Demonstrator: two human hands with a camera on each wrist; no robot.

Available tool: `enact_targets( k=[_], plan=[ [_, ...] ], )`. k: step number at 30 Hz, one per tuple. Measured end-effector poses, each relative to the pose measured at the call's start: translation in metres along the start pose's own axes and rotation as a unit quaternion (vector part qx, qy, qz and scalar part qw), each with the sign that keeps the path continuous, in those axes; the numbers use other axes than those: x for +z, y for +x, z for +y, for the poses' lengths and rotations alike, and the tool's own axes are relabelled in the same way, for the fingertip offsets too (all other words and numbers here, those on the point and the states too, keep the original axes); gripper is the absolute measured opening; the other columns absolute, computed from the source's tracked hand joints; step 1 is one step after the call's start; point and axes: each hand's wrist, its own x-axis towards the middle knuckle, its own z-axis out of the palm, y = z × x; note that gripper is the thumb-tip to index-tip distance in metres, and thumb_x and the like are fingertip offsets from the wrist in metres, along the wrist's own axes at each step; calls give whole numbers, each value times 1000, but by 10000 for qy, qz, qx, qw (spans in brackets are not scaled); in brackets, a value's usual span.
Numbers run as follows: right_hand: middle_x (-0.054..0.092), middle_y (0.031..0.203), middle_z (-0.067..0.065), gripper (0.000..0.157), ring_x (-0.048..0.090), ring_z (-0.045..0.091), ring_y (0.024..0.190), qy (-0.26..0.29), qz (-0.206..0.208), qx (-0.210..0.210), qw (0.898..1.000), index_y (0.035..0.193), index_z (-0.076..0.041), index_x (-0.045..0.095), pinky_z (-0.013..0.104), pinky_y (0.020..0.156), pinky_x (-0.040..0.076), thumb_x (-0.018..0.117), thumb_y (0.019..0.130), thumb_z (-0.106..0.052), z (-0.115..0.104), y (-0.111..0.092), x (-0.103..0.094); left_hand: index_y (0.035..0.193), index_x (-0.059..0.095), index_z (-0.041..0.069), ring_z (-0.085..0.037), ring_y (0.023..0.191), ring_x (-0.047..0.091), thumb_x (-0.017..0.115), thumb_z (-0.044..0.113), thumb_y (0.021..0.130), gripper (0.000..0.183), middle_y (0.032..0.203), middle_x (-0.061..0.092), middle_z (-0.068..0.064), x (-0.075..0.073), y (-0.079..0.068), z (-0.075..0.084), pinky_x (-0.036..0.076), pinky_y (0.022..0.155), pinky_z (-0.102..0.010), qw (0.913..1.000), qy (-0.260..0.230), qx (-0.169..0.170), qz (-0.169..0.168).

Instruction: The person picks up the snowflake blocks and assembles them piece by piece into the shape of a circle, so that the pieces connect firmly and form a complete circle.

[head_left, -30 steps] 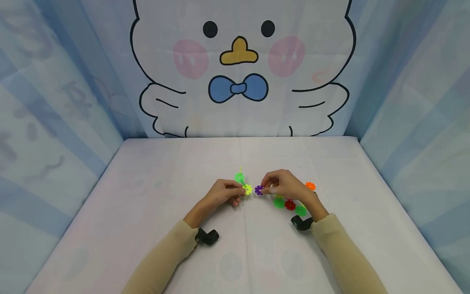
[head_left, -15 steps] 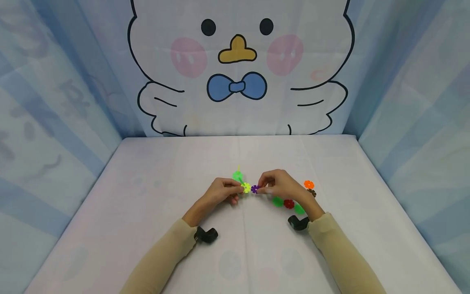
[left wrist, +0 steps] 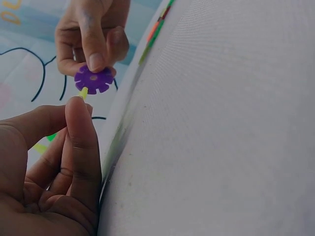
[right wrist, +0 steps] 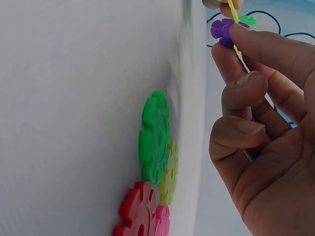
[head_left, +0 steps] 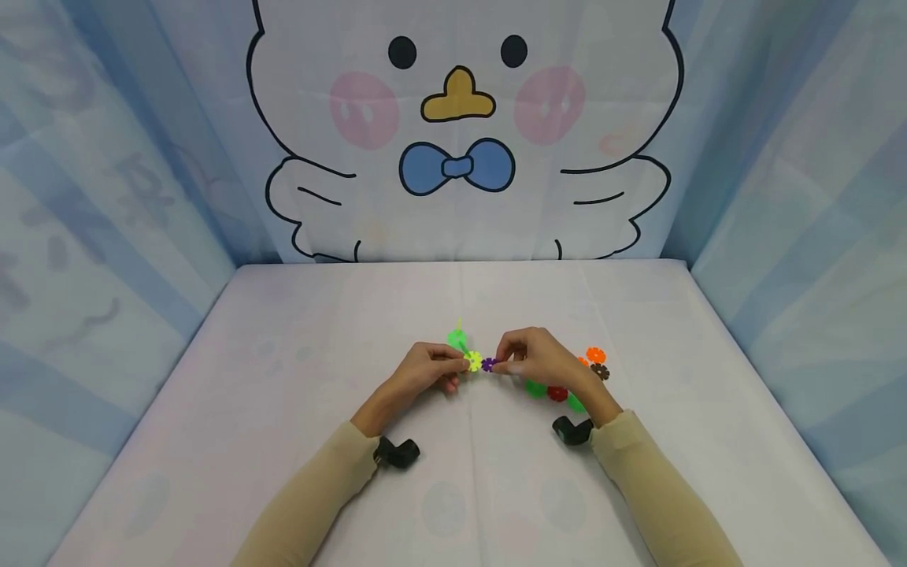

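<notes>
Between my right hand's (head_left: 540, 356) pinching fingertips (left wrist: 96, 62): notched purple disc (left wrist: 94, 82); left hand's (head_left: 425, 367): yellow disc (head_left: 475, 361) (touching); below: green disc (right wrist: 156, 135), red disc (right wrist: 138, 209).

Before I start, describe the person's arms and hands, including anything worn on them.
Both the left hand and right hand are bare; no gloves or rings show. The left sleeve and right sleeve are long and plain beige. Near each cuff sits a small, black, bent device, one on the left wrist and one on the right. No cables are visible.
</notes>
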Motion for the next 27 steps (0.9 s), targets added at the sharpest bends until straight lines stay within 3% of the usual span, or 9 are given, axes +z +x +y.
enact_targets(
  k=[27],
  plan=[
    [77, 79, -4, 14, 57, 8, 65, -225, 650, -632, 9956, 81, -18, 76, 22, 59, 48, 86, 90, -14, -5, 1, 11, 113, 75, -7, -8, 61, 65, 78, 10, 96, 25, 85, 79, -4, 1, -1, -2, 59, 60, -22, 9995, 11, 165, 257]
  ],
)
